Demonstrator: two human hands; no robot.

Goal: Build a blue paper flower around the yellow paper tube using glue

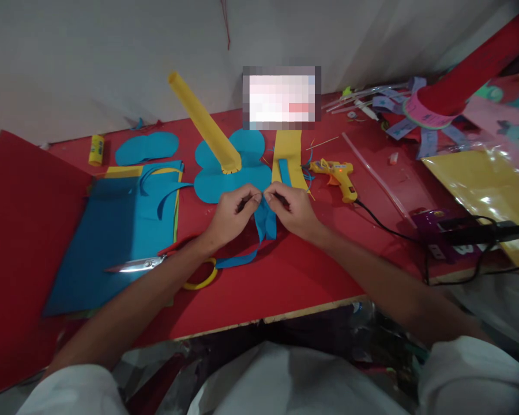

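Note:
My left hand (pixel 236 213) and my right hand (pixel 296 210) are close together, thumbs and fingertips pinched. Between them they grip a blue paper strip (pixel 266 223), which hangs down in folds below the fingertips; the exact pinch point is partly hidden. Just behind the hands lies a blue flower-shaped paper cutout (pixel 211 185), with a yellow paper tube (pixel 205 124) rising at a slant from its middle. Partly under my left forearm are scissors (pixel 201 275) with a yellow handle loop, their blades lying over blue sheets (pixel 108 230).
Behind my right hand lies yellow paper (pixel 292 150), with a yellow glue gun (pixel 339 176) beside it, its black cord running right. A glue stick (pixel 96 150) and a blue cutout (pixel 147 147) are at the back left. A screen (pixel 281 98) stands against the wall.

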